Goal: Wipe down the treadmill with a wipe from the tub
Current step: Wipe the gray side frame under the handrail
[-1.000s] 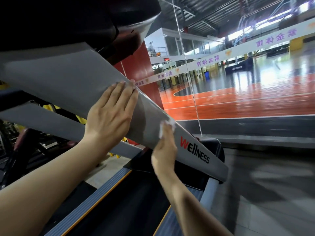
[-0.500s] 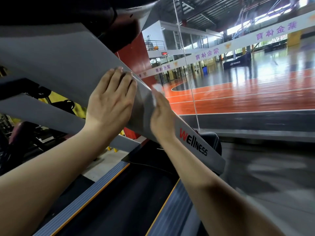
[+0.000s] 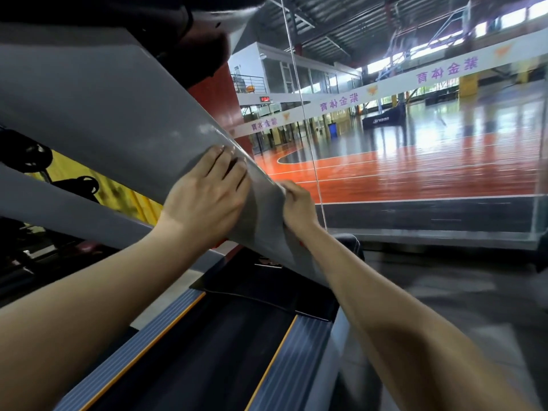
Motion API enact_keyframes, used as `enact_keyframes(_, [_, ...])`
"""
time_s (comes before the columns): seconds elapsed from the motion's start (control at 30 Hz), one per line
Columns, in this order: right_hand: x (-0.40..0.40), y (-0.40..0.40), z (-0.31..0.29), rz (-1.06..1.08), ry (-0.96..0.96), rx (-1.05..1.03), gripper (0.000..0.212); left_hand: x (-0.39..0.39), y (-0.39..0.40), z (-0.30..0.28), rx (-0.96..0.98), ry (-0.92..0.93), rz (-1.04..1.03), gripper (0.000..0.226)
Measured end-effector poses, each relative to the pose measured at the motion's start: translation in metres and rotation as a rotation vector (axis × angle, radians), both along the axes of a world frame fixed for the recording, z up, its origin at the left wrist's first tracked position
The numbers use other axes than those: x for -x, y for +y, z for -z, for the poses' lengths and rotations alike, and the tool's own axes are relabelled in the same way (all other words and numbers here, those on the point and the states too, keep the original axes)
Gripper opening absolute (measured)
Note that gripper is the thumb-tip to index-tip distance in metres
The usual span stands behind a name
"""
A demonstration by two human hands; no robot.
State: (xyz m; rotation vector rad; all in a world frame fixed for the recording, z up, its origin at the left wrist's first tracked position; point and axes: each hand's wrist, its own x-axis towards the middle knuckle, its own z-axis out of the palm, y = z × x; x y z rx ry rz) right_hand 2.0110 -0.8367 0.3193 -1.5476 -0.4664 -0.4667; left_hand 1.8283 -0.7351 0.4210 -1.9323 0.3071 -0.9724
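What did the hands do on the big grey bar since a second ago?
The right hand slid up the grey treadmill upright, from near the red logo to beside the left hand. The white wipe, visible earlier at its fingertips, is now hidden, and the arm covers the logo. The left hand stayed flat on the upright.

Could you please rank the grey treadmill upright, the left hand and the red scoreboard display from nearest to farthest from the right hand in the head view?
From the right hand:
1. Grey treadmill upright: the right hand is at its right edge, touching it.
2. Left hand: just to the left, flat on the same upright.
3. Red scoreboard display: far off, beyond the glass, up and behind.
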Motion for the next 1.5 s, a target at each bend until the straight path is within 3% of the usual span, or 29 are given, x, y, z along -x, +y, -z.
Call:
enact_keyframes(0.1, [0.036,0.017,-0.014,-0.021,-0.333,-0.129,0.045,-0.008,0.001,0.008,0.035,-0.062,0.025,0.052])
enact_keyframes(0.17, [0.034,0.024,0.014,0.025,-0.332,-0.183,0.048,-0.016,-0.002,0.014,0.037,-0.06,0.043,0.048])
enact_keyframes(0.27, [0.0,0.023,0.077,0.108,-0.084,-0.213,0.05,-0.03,-0.008,0.027,0.044,-0.022,0.03,0.051])
enact_keyframes(0.37, [-0.037,0.003,0.116,0.055,0.341,-0.231,0.048,-0.044,-0.014,0.047,0.046,0.077,0.003,0.058])
enact_keyframes(0.43, [-0.039,-0.003,0.122,0.067,0.421,-0.217,0.05,-0.05,-0.015,0.059,0.047,0.097,-0.001,0.06])
enact_keyframes(0.47, [-0.027,0.002,0.119,0.098,0.355,-0.233,0.051,-0.053,-0.015,0.063,0.049,0.093,-0.004,0.06])
enact_keyframes(0.53, [0.011,0.024,0.11,0.092,0.047,-0.297,0.056,-0.056,-0.015,0.068,0.056,0.08,-0.001,0.06])
enact_keyframes(0.63, [0.057,0.047,0.11,0.072,-0.321,-0.243,0.055,-0.059,-0.014,0.069,0.048,0.065,0.004,0.066])
enact_keyframes(0.7, [0.038,0.044,0.131,0.081,-0.272,-0.265,0.058,-0.06,-0.013,0.071,0.044,0.048,-0.017,0.061])
enact_keyframes(0.8, [-0.005,0.029,0.173,0.142,0.187,-0.423,0.057,-0.063,-0.01,0.074,0.053,0.033,-0.039,0.052])
enact_keyframes(0.87, [-0.007,0.029,0.177,0.175,0.321,-0.47,0.054,-0.064,-0.01,0.074,0.053,0.026,-0.028,0.052])
enact_keyframes(1.0, [0.05,0.053,0.135,0.156,-0.09,-0.419,0.06,-0.073,-0.016,0.095,0.044,0.034,-0.005,0.053])
enact_keyframes(1.1, [0.049,0.056,0.141,0.158,-0.211,-0.355,0.062,-0.08,-0.019,0.111,0.088,0.058,-0.009,0.058])
enact_keyframes(1.17, [0.018,0.045,0.174,0.179,-0.066,-0.367,0.069,-0.083,-0.017,0.113,0.1,0.029,-0.007,0.055])
enact_keyframes(1.27, [-0.021,0.025,0.213,0.154,0.437,-0.473,0.062,-0.086,-0.018,0.114,0.093,0.008,-0.033,0.052])
enact_keyframes(1.3, [-0.022,0.025,0.21,0.154,0.49,-0.496,0.06,-0.088,-0.02,0.115,0.085,0.007,-0.038,0.052])
enact_keyframes(1.33, [-0.018,0.027,0.199,0.151,0.415,-0.493,0.061,-0.092,-0.022,0.119,0.081,0.007,-0.038,0.053])
enact_keyframes(1.43, [0.009,0.029,0.154,0.1,-0.085,-0.319,0.069,-0.109,-0.03,0.13,0.081,0.023,-0.052,0.053])
enact_keyframes(1.5, [-0.001,0.019,0.134,0.014,-0.277,-0.232,0.067,-0.119,-0.036,0.134,0.103,0.03,-0.071,0.05])
